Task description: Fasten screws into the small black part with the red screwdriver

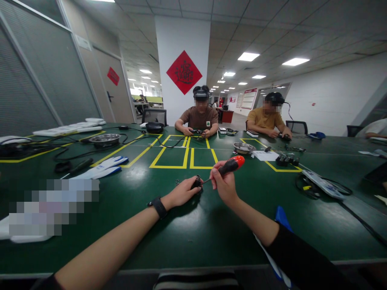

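Note:
My left hand [183, 192] is closed around a small black cylindrical part [197, 182] just above the green table [169, 241]. My right hand [224, 184] grips a screwdriver with a red and black handle [232, 164]. Its shaft points left and down, and its tip reaches the side of the black part, by my left fingertips; whether it touches a screw is too small to tell. Several tiny metal pieces [177, 182] lie on the table just left of the black part.
Gloves [101, 168] and another screwdriver [81, 166] lie at the left. Metal bowls [243, 148] [105, 139] stand farther back. A white power strip [322, 183] with cables is at the right. Two people sit across the table, their hands on small dark objects.

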The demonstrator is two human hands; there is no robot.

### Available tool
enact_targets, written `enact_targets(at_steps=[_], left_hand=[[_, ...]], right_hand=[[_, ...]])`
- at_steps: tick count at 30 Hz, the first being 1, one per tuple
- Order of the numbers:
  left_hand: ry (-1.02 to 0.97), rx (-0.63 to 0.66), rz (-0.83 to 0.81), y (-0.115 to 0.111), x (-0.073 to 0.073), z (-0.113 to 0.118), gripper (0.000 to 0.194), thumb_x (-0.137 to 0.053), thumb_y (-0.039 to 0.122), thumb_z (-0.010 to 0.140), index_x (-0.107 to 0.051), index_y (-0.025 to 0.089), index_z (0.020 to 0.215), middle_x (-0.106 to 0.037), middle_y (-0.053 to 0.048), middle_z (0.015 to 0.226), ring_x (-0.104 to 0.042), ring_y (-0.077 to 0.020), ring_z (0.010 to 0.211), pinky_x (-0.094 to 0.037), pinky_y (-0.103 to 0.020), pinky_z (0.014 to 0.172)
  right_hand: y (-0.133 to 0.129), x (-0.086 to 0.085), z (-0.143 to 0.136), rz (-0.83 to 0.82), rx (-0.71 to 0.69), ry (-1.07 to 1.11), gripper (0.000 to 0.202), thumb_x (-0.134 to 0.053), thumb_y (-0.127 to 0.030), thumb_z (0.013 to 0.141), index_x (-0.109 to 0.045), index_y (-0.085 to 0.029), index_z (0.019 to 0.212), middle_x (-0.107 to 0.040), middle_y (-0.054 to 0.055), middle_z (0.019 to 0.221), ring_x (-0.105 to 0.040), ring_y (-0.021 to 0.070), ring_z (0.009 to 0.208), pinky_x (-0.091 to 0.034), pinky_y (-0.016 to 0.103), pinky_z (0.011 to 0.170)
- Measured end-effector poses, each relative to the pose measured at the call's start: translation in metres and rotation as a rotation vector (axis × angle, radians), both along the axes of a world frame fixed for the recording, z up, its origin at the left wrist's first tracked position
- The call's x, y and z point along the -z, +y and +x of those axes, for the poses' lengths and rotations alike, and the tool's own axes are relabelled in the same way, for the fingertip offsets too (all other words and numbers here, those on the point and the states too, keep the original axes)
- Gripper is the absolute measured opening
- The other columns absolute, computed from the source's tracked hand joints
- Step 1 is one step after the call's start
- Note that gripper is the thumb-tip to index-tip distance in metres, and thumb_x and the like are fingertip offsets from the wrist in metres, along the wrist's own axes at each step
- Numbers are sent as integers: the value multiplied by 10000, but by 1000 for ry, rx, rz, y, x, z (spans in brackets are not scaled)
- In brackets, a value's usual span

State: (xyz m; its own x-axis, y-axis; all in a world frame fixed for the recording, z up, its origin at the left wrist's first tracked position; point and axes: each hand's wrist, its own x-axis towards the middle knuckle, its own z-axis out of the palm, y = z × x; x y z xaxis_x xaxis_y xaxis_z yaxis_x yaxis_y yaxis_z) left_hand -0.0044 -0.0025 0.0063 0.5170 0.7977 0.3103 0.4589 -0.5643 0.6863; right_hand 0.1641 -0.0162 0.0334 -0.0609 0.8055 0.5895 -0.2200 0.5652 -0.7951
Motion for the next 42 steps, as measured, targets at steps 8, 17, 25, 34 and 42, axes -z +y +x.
enact_targets(at_steps=[8,17,25,34,42], left_hand=[[-13,1,8,0,0,-1,213,-444,230,827,-537,175,1011,-626,-49,966,-562,-180,883,-426,-293,835],[11,0,21,1,0,-1,189,-455,241,830,-536,180,989,-617,-36,951,-556,-178,865,-417,-289,802],[3,13,18,2,2,0,197,-455,240,836,-535,174,1003,-620,-36,960,-556,-180,876,-415,-289,810],[10,13,22,1,0,0,184,-456,240,840,-531,169,992,-610,-26,929,-542,-165,828,-411,-278,774],[21,11,46,1,0,0,187,-455,252,842,-536,179,994,-609,-31,946,-551,-172,861,-410,-283,800]], right_hand=[[6,-3,2,-41,-63,30,217,-471,-265,835,-496,-195,1039,-576,-2,826,-501,62,506,-435,210,500],[12,0,0,-63,-104,42,270,-583,-321,784,-387,-220,939,-575,-74,618,-512,71,390,-434,191,408],[9,-1,2,-65,-198,62,245,-435,-328,863,-455,-192,1066,-611,-7,754,-538,77,483,-469,228,496],[9,-2,-1,-70,-123,60,264,-585,-297,790,-363,-224,913,-631,-55,672,-502,57,376,-422,173,391],[7,-2,2,-88,-233,98,253,-488,-277,845,-447,-195,1080,-638,1,780,-572,88,492,-485,236,505]])
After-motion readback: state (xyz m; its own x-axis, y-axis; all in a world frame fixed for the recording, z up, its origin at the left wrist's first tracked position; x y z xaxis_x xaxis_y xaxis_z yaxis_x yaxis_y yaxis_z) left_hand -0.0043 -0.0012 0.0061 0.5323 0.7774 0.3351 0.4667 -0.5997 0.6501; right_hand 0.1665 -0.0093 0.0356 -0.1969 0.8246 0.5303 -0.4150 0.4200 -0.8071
